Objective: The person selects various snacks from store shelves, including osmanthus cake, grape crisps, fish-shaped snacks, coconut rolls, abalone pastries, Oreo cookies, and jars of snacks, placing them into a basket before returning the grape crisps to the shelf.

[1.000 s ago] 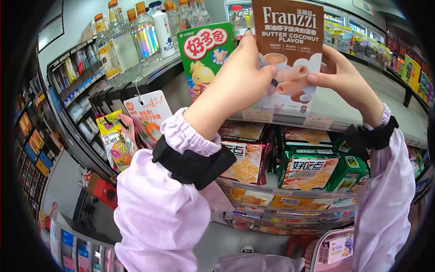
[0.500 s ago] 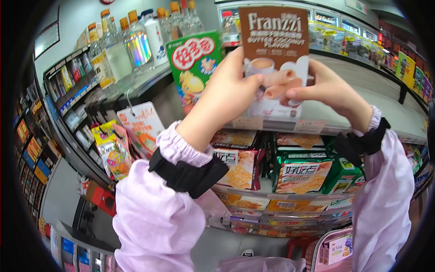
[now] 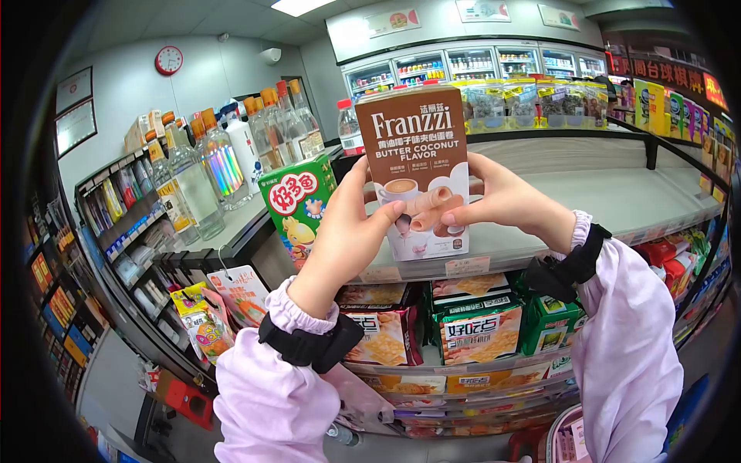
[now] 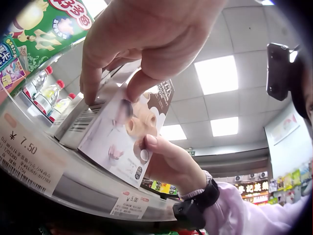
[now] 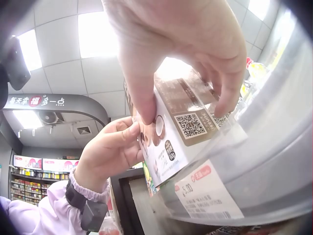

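A brown and white Franzzi egg roll box point(image 3: 417, 143) stands upright at the front edge of the grey top shelf point(image 3: 571, 185). My left hand point(image 3: 347, 228) grips its left side, thumb on the front face. The right hand point(image 3: 513, 202) holds the opposite side, its thumb over the printed egg rolls. Behind the front box, a second carton point(image 4: 73, 129) shows in the left wrist view, lined up close against it. In the right wrist view, the box's side panel point(image 5: 188, 115) carries a QR code. A green snack box point(image 3: 297, 204) stands just left of my left hand.
Glass bottles point(image 3: 185, 181) crowd the counter at left. Hanging candy bags point(image 3: 202, 320) project below it. Green biscuit packs point(image 3: 482, 332) fill the shelf underneath, and clear yellow-topped bags point(image 3: 521, 104) line the back. Price tags point(image 3: 467, 266) run along the shelf lip.
The head view has tilted up, bringing the wall clock and drink coolers into sight. Both hands keep their hold on the box, which sits lower and further left in view.
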`<state>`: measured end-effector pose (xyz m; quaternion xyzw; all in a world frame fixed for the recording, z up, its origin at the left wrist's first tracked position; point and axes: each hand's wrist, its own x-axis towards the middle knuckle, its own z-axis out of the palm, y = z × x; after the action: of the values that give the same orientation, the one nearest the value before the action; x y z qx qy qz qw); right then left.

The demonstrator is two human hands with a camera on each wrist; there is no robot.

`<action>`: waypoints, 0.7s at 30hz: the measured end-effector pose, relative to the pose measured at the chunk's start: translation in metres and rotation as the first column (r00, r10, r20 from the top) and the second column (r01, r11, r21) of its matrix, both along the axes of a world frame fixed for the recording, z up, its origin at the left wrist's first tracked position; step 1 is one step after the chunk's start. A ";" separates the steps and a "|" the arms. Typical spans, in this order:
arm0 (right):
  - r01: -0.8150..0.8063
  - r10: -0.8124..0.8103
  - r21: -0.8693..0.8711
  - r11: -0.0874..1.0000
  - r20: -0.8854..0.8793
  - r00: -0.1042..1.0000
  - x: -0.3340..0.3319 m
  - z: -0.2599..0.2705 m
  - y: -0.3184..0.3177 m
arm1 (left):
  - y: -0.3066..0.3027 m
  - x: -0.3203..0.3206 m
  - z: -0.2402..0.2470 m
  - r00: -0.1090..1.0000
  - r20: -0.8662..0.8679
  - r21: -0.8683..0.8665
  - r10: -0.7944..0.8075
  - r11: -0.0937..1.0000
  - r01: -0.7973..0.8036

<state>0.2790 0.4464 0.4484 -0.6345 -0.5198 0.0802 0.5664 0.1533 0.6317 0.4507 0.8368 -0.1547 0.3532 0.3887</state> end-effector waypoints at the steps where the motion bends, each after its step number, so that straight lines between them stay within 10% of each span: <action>1: 0.006 -0.006 0.005 1.000 0.003 1.000 0.000 -0.001 0.001 | 0.000 -0.001 0.000 1.000 -0.004 0.027 0.013 1.000 -0.013; 21: 0.015 -0.014 -0.055 0.998 0.020 1.000 -0.003 -0.011 0.031 | 0.023 -0.006 -0.012 0.995 -0.038 0.018 0.092 0.996 -0.092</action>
<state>0.2758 0.4770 0.4371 -0.6543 -0.5182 0.0840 0.5443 0.1472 0.6550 0.4392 0.8528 -0.1112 0.3531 0.3683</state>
